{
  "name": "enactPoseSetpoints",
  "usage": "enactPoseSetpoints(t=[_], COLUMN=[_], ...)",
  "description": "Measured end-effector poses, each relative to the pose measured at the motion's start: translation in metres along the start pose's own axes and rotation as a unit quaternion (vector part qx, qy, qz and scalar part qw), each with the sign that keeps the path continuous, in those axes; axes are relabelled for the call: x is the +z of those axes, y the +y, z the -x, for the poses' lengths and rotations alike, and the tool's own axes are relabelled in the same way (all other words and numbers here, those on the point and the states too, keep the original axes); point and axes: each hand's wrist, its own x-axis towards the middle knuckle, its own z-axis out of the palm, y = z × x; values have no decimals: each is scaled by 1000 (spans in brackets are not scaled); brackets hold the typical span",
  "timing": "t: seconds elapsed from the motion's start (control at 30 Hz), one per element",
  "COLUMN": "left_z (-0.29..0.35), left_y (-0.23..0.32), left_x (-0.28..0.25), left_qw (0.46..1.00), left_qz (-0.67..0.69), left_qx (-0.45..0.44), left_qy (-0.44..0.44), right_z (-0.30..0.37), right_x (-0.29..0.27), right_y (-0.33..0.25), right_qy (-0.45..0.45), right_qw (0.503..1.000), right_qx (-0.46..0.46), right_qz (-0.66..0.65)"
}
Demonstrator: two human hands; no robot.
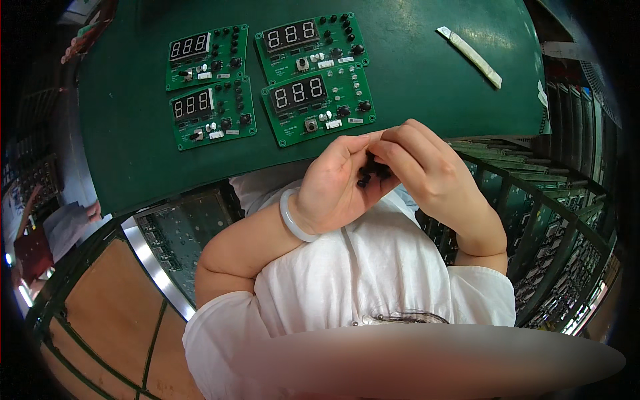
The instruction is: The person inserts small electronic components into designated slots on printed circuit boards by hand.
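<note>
My left hand (339,183) is cupped palm up with several small black caps (364,179) in it. Over that palm, the fingers of my right hand (427,160) are pinched together; whatever lies between the fingertips is hidden. Just beyond my hands lies a green circuit board (293,130) with a three-digit display and bare pale button stems at its upper right. Behind it, another circuit board (280,61) carries black caps on its buttons. On the left are two similar boards, a far circuit board (225,50) and a near circuit board (213,135), both with black button tops.
The boards lie on a green tabletop (400,87). A utility knife (470,58) with a pale handle lies at the right. Racks of circuit boards (553,253) stand to my right, and more boards (187,233) sit below the table edge. Another person's arm (93,212) shows at far left.
</note>
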Motion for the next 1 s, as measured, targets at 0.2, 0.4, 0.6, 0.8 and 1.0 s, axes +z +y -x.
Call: enactPoseSetpoints(t=[0.2,0.4,0.6,0.8,1.0], left_z=[3,0,4,3,11], left_y=[0,5,6,6,11], left_x=[-1,18,-3,15,7], left_qw=[1000,995,999,993,968], left_qz=[12,-58,9,-68,-170], left_qx=[-12,22,38,31,-34], left_qy=[4,80,4,90,181], right_z=[-6,-6,-4,-4,-34], right_x=[-11,-8,-4,-4,14], right_y=[-1,19,17,24,44], right_qy=[-70,75,50,87,150], right_qw=[994,993,997,993,977], right_qx=[-47,35,-15,18,77], right_qz=[70,-82,-56,-76,-129])
